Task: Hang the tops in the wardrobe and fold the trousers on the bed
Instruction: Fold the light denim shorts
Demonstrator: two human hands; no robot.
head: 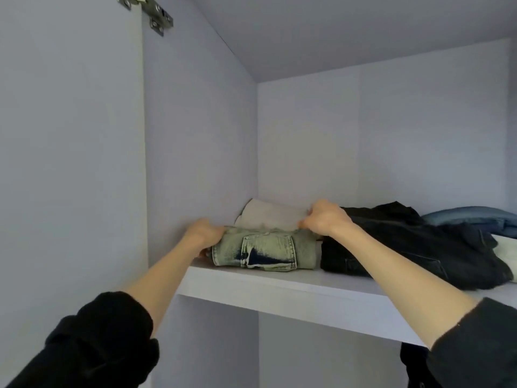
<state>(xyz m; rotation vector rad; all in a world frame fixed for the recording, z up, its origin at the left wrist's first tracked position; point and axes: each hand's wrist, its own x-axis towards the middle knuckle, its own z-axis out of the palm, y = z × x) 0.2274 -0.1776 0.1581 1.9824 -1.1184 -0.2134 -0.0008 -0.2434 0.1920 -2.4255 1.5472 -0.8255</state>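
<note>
A folded pair of pale green washed jeans (265, 250) lies at the left end of the white wardrobe shelf (279, 292), its back pocket facing me. My left hand (205, 233) grips the left end of the bundle, fingers curled round it. At the right end, my right hand (324, 218) curls over the bundle's top edge. Behind it lies a folded light grey garment (271, 215). Dark folded jeans (405, 245) sit just to the right, touching my right wrist.
Further right on the shelf lie folded blue jeans (472, 217) and something white (506, 247). The wardrobe's left wall (195, 135) stands close to my left hand. A door hinge (159, 18) is at the top left. A dark garment (411, 359) hangs below the shelf.
</note>
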